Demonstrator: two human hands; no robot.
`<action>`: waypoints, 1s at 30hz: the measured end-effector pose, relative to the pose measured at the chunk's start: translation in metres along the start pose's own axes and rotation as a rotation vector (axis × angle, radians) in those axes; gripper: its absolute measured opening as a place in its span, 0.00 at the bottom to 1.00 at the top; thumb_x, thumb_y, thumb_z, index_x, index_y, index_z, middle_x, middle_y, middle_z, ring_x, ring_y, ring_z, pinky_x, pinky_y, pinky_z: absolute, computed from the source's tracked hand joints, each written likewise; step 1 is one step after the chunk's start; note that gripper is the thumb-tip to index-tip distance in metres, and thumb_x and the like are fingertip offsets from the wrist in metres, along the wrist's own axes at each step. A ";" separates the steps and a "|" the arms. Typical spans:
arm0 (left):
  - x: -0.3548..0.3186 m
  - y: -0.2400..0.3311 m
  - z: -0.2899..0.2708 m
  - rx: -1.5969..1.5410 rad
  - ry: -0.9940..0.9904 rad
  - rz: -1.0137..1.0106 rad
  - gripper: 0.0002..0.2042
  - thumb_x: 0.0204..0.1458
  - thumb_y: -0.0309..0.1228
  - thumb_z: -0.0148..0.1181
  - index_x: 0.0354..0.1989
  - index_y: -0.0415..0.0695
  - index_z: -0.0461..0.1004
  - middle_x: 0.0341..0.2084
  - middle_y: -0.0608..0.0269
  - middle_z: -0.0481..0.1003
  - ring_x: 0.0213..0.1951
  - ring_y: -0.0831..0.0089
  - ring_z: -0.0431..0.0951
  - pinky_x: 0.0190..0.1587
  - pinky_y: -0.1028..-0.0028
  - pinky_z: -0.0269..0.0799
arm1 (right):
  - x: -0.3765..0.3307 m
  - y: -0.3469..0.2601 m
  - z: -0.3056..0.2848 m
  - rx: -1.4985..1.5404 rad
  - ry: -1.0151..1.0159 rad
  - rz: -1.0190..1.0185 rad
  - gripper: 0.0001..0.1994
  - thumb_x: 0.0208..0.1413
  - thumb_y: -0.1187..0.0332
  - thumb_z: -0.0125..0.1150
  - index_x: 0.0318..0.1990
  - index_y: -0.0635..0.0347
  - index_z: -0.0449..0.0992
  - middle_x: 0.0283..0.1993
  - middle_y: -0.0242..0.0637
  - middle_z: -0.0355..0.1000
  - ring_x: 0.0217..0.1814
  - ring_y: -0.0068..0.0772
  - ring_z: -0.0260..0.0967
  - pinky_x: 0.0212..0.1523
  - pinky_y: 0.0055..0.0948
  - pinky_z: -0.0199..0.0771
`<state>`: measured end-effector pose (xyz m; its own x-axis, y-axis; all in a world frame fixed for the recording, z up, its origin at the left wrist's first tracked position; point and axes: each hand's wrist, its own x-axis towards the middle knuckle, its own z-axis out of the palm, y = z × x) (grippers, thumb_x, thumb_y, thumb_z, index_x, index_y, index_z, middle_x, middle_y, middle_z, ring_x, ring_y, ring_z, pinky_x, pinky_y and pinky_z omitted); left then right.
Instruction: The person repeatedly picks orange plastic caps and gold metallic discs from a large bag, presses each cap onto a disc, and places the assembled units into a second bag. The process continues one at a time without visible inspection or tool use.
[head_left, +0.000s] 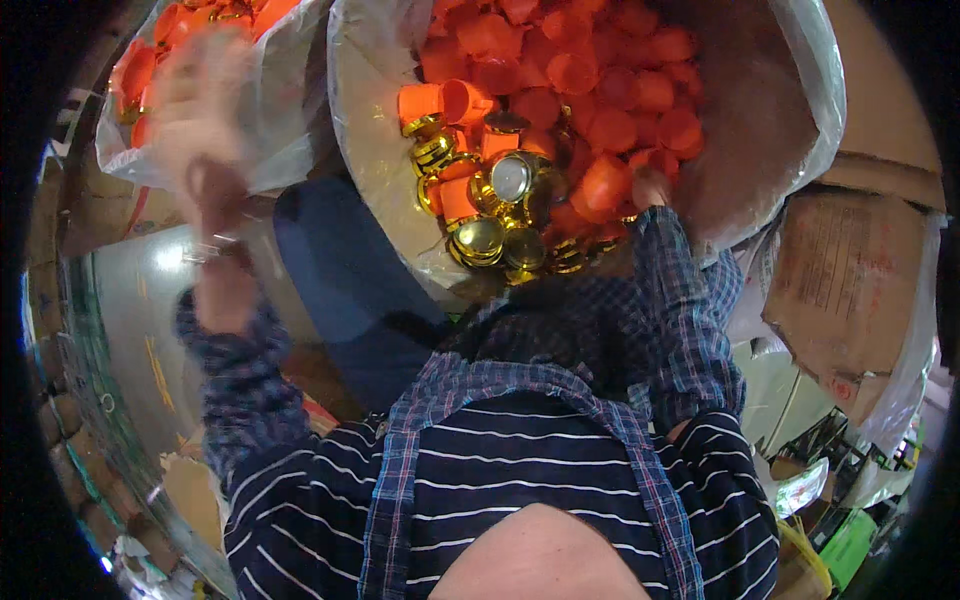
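My left hand [205, 110], smeared by motion, is over the near side of a plastic-lined bag [290, 110] at the upper left. Orange cup-like pieces [140, 75] fill that bag; whether the hand holds one is too blurred to see. My right hand [650, 188] reaches into a large plastic-lined container [370, 130] in front of me, against orange plastic cups [605, 185]. Its fingers are mostly hidden there. Shiny gold round caps [478, 238] lie heaped at the container's near side, among them one showing a silvery inside [510, 178].
My blue-trousered leg [340, 260] stands between the two containers. A grey metallic surface [150, 290] is at the left. Brown cardboard [840, 280] leans on the right, with a green object [848, 548] and clutter at the lower right.
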<state>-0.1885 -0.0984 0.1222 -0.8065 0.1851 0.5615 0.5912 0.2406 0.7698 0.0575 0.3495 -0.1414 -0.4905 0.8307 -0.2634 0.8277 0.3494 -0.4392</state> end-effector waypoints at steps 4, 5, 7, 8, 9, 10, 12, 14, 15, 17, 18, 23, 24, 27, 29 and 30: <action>-0.122 0.009 0.090 -0.387 -0.430 -0.549 0.15 0.55 0.29 0.66 0.50 0.38 0.76 0.45 0.58 0.79 0.48 0.74 0.77 0.52 0.73 0.73 | -0.048 -0.042 -0.038 0.609 0.362 -0.176 0.18 0.67 0.57 0.52 0.47 0.66 0.77 0.32 0.39 0.74 0.27 0.31 0.68 0.33 0.33 0.72; -0.139 0.010 0.105 -0.429 -0.441 -0.644 0.18 0.56 0.31 0.65 0.53 0.37 0.73 0.49 0.57 0.77 0.51 0.74 0.75 0.55 0.72 0.71 | -0.065 -0.057 -0.050 0.870 0.256 -0.089 0.15 0.66 0.59 0.54 0.41 0.64 0.77 0.31 0.36 0.74 0.30 0.30 0.69 0.34 0.34 0.73; -0.164 0.016 0.129 -0.598 -0.395 -0.827 0.25 0.57 0.35 0.65 0.59 0.34 0.68 0.55 0.56 0.73 0.55 0.74 0.73 0.59 0.72 0.68 | -0.100 -0.086 -0.063 1.362 -0.040 0.075 0.12 0.63 0.63 0.57 0.32 0.60 0.76 0.31 0.32 0.73 0.33 0.30 0.71 0.36 0.35 0.73; -0.170 0.018 0.136 -0.691 -0.362 -0.953 0.28 0.58 0.37 0.65 0.61 0.33 0.65 0.57 0.56 0.71 0.56 0.74 0.72 0.60 0.72 0.66 | -0.117 -0.101 -0.056 1.610 -0.295 0.067 0.10 0.62 0.65 0.58 0.30 0.59 0.75 0.30 0.31 0.72 0.34 0.30 0.72 0.37 0.34 0.73; -0.174 0.018 0.135 -0.827 -0.415 -0.953 0.28 0.57 0.37 0.65 0.61 0.32 0.66 0.56 0.58 0.72 0.55 0.74 0.72 0.61 0.73 0.65 | -0.134 -0.114 -0.043 1.569 -0.379 0.157 0.09 0.62 0.65 0.59 0.30 0.59 0.75 0.30 0.30 0.71 0.34 0.30 0.72 0.38 0.34 0.74; -0.179 0.020 0.133 -0.976 -0.501 -0.972 0.28 0.57 0.37 0.66 0.61 0.32 0.67 0.54 0.59 0.73 0.54 0.74 0.72 0.61 0.73 0.64 | -0.144 -0.121 -0.034 1.573 -0.584 0.105 0.09 0.61 0.65 0.59 0.31 0.58 0.75 0.29 0.29 0.71 0.34 0.30 0.72 0.40 0.34 0.74; -0.183 0.016 0.124 -0.857 -0.677 -1.034 0.21 0.58 0.37 0.64 0.55 0.35 0.73 0.44 0.63 0.78 0.45 0.78 0.76 0.53 0.76 0.71 | -0.143 -0.132 -0.008 1.099 -0.621 -0.066 0.10 0.62 0.64 0.57 0.42 0.61 0.76 0.40 0.36 0.74 0.42 0.36 0.73 0.46 0.40 0.75; -0.191 0.013 0.114 -0.820 -0.583 -1.075 0.19 0.59 0.37 0.64 0.53 0.35 0.74 0.44 0.63 0.78 0.43 0.77 0.78 0.50 0.76 0.73 | -0.127 -0.139 0.029 0.498 -0.357 -0.517 0.12 0.63 0.63 0.56 0.48 0.60 0.75 0.50 0.41 0.72 0.52 0.42 0.70 0.54 0.45 0.71; -0.194 0.010 0.110 -0.871 -0.460 -1.158 0.19 0.59 0.36 0.64 0.53 0.35 0.74 0.44 0.63 0.78 0.44 0.76 0.78 0.51 0.75 0.73 | -0.120 -0.139 0.048 0.202 -0.225 -0.687 0.13 0.63 0.63 0.55 0.51 0.59 0.74 0.55 0.43 0.71 0.57 0.45 0.68 0.58 0.47 0.70; -0.197 0.003 0.105 -0.990 -0.206 -1.292 0.19 0.59 0.36 0.64 0.52 0.35 0.74 0.45 0.61 0.78 0.45 0.73 0.79 0.52 0.73 0.74 | -0.108 -0.136 0.081 -0.171 -0.100 -0.982 0.15 0.63 0.65 0.54 0.55 0.57 0.73 0.62 0.45 0.66 0.65 0.50 0.60 0.63 0.51 0.63; -0.199 0.000 0.104 -0.967 -0.169 -1.303 0.19 0.59 0.36 0.64 0.52 0.35 0.74 0.46 0.61 0.78 0.46 0.72 0.79 0.52 0.73 0.74 | -0.105 -0.133 0.094 -0.403 -0.073 -1.071 0.16 0.63 0.66 0.53 0.57 0.56 0.72 0.66 0.45 0.63 0.68 0.53 0.56 0.66 0.52 0.60; -0.197 -0.008 0.110 -0.946 -0.003 -1.317 0.17 0.63 0.36 0.58 0.52 0.36 0.74 0.48 0.60 0.78 0.49 0.70 0.78 0.55 0.69 0.72 | -0.101 -0.131 0.082 -0.591 -0.196 -1.048 0.14 0.63 0.64 0.54 0.53 0.55 0.77 0.61 0.43 0.69 0.68 0.52 0.57 0.69 0.57 0.53; -0.196 -0.007 0.112 -0.941 0.020 -1.334 0.16 0.64 0.36 0.56 0.52 0.36 0.73 0.48 0.61 0.77 0.49 0.70 0.78 0.55 0.69 0.72 | -0.106 -0.131 0.065 -0.497 -0.207 -0.956 0.15 0.60 0.62 0.58 0.50 0.60 0.77 0.55 0.43 0.73 0.61 0.52 0.66 0.64 0.54 0.62; -0.194 0.002 0.119 -0.965 0.073 -1.347 0.14 0.65 0.36 0.52 0.51 0.38 0.73 0.47 0.61 0.77 0.48 0.70 0.77 0.54 0.68 0.72 | -0.141 -0.132 0.017 0.357 -0.252 -0.514 0.06 0.55 0.71 0.62 0.39 0.59 0.76 0.53 0.44 0.75 0.58 0.40 0.71 0.58 0.38 0.69; -0.195 0.012 0.124 -1.016 0.069 -1.330 0.14 0.66 0.36 0.51 0.51 0.39 0.73 0.46 0.61 0.77 0.48 0.70 0.77 0.54 0.68 0.71 | -0.175 -0.131 -0.005 0.677 -0.181 -0.740 0.15 0.52 0.67 0.68 0.40 0.64 0.69 0.58 0.47 0.73 0.55 0.36 0.73 0.55 0.32 0.70; -0.195 0.018 0.126 -1.060 0.060 -1.302 0.14 0.66 0.36 0.51 0.50 0.39 0.73 0.46 0.61 0.77 0.47 0.70 0.77 0.54 0.68 0.71 | -0.194 -0.134 -0.008 0.838 -0.252 -0.746 0.17 0.50 0.67 0.70 0.40 0.62 0.67 0.61 0.49 0.70 0.59 0.34 0.69 0.59 0.32 0.68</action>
<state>-0.0194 -0.0099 -0.0115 -0.7344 0.3532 -0.5796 -0.6698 -0.5150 0.5349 0.0441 0.1449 -0.0251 -0.9011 0.3948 0.1792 -0.0868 0.2408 -0.9667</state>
